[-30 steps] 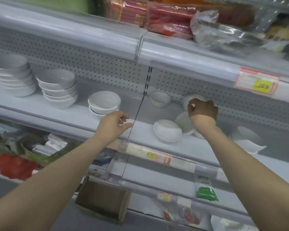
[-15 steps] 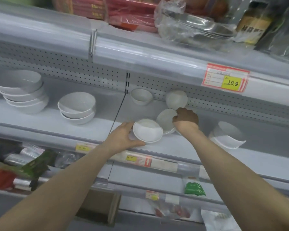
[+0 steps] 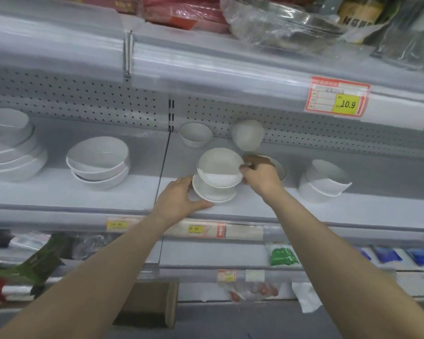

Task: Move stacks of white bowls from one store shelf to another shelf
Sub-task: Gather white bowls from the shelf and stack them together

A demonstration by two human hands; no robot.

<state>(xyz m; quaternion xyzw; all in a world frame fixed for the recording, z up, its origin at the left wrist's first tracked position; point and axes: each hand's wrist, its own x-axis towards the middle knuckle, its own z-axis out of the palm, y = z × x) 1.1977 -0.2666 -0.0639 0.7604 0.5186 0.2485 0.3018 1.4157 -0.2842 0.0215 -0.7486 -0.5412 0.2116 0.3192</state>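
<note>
On the grey middle shelf (image 3: 304, 209), my right hand (image 3: 261, 177) pinches the rim of a small white bowl (image 3: 218, 167) and holds it tilted on top of another small white bowl (image 3: 212, 192). My left hand (image 3: 179, 201) cups the left side of that lower bowl, thumb along its front. Behind my right hand a further bowl (image 3: 278, 165) is mostly hidden. At the back stand a small upright bowl (image 3: 195, 134) and a bowl on its side (image 3: 247, 134). To the left sit stacks of larger white bowls (image 3: 98, 161) (image 3: 10, 145).
A tilted pair of white bowls (image 3: 324, 182) sits at the right of the shelf. The upper shelf edge carries a price tag (image 3: 338, 99) and overhangs the bowls. Wrapped goods lie on the top shelf. Packets fill the lower shelf; a cardboard box (image 3: 152, 304) stands on the floor.
My right hand has lifted a small bowl from behind and brought it over the front bowl, which my left hand has kept holding. The view has moved closer.
</note>
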